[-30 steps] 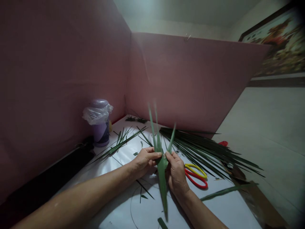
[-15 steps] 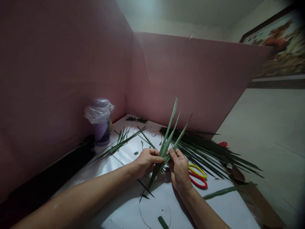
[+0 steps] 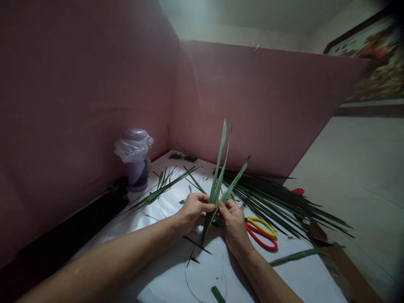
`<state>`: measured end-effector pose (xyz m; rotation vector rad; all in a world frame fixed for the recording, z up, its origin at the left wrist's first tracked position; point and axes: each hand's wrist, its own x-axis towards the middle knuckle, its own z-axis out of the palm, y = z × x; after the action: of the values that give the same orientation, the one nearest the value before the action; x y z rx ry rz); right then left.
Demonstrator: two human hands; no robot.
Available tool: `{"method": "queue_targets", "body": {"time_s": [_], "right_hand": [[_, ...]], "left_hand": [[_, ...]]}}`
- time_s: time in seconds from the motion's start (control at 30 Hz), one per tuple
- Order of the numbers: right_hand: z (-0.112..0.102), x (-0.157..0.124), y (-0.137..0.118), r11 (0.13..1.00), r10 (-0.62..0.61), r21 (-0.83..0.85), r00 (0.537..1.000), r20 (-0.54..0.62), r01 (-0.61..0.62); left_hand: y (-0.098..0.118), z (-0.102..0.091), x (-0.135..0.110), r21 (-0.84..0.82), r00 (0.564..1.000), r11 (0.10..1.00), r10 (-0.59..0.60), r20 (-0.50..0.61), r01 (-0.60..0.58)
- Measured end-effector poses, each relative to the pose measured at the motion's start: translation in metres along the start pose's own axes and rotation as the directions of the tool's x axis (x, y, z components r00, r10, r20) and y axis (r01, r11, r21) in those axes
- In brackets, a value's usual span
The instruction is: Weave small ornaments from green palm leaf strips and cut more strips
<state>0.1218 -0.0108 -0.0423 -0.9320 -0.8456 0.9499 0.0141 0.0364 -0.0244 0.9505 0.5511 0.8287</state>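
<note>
We find the left hand (image 3: 195,211) and right hand (image 3: 235,224) each pinching the green leaf strips (image 3: 217,189), held upright above the white table (image 3: 284,282); yellow-and-red-handled scissors (image 3: 261,232) lie beside the right hand.

A second ago the green leaf piece (image 3: 216,193) had its broad lower end pointing down and slightly to the right; that end now points down and to the left, and looks shorter. Its two taller upper blades, blurred and leaning left at first, tipped well over to the right half a second ago and now stand more upright, sharp in outline, while the third blade (image 3: 235,181) slants out to the right. The right hand (image 3: 234,225) has come nearer the left hand (image 3: 195,212) than half a second ago, narrowing the gap between their thumbs.
</note>
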Motion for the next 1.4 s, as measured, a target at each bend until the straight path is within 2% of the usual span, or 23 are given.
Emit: {"method": "queue_targets", "body": {"time_s": [0.13,0.2,0.27,0.37,0.47,0.53,0.6,0.67,0.73,0.8,0.97,1.17,1.27,1.4], "right_hand": [[0.001,0.001,-0.002,0.999,-0.036,0.027,0.998,-0.055,0.038],[-0.002,0.003,-0.004,0.997,-0.062,0.032,0.994,-0.092,0.066],[-0.006,0.005,-0.005,0.996,-0.081,0.027,0.989,-0.121,0.085],[-0.01,0.008,-0.005,0.995,-0.097,0.012,0.983,-0.157,0.1],[-0.011,0.009,-0.006,0.994,-0.107,-0.001,0.979,-0.174,0.108],[-0.01,0.009,-0.006,0.993,-0.114,-0.004,0.977,-0.179,0.115],[-0.008,0.007,-0.007,0.995,-0.099,0.0,0.982,-0.159,0.1],[-0.005,0.004,-0.007,0.999,-0.038,-0.01,0.996,-0.078,0.037],[-0.003,0.0,-0.007,0.999,0.025,-0.045,1.0,0.016,-0.025],[-0.001,-0.002,-0.006,0.995,0.033,-0.095,0.998,0.048,-0.028],[-0.003,-0.004,-0.006,0.975,-0.049,-0.216,0.999,-0.013,0.045],[-0.006,-0.003,-0.004,0.957,-0.057,-0.287,0.996,-0.073,0.034],[-0.004,-0.003,-0.005,0.969,-0.044,-0.244,0.998,-0.053,0.03],[0.0,-0.005,-0.011,0.996,0.073,-0.049,0.995,0.066,-0.07]], "left_hand": [[0.004,-0.001,0.001,-0.048,0.995,0.999,0.004,-0.104,-0.009],[0.009,-0.003,0.001,-0.046,0.986,0.997,0.046,-0.159,-0.054],[0.01,-0.004,0.001,-0.04,0.982,0.994,0.091,-0.167,-0.099],[0.008,-0.005,0.0,-0.041,0.997,0.997,0.065,-0.032,-0.066],[0.003,-0.004,-0.002,0.022,0.993,0.999,-0.026,0.119,0.024],[0.001,-0.005,-0.002,0.094,0.989,0.994,-0.069,0.128,0.057],[0.001,-0.005,-0.002,0.137,0.994,0.988,-0.081,0.078,0.07],[0.002,-0.005,-0.003,0.128,0.997,0.99,-0.065,0.036,0.06],[0.003,-0.005,-0.003,0.093,0.999,0.995,-0.04,0.028,0.037],[0.003,-0.006,-0.003,0.08,0.999,0.997,-0.025,0.026,0.023],[0.004,-0.007,-0.002,0.131,1.0,0.991,-0.016,-0.024,0.019],[0.005,-0.005,-0.002,0.161,0.997,0.986,0.054,-0.06,-0.044],[0.004,-0.006,-0.001,0.154,0.999,0.988,0.038,-0.032,-0.032],[0.002,-0.006,-0.002,0.128,1.0,0.992,0.014,0.021,-0.016]]}}
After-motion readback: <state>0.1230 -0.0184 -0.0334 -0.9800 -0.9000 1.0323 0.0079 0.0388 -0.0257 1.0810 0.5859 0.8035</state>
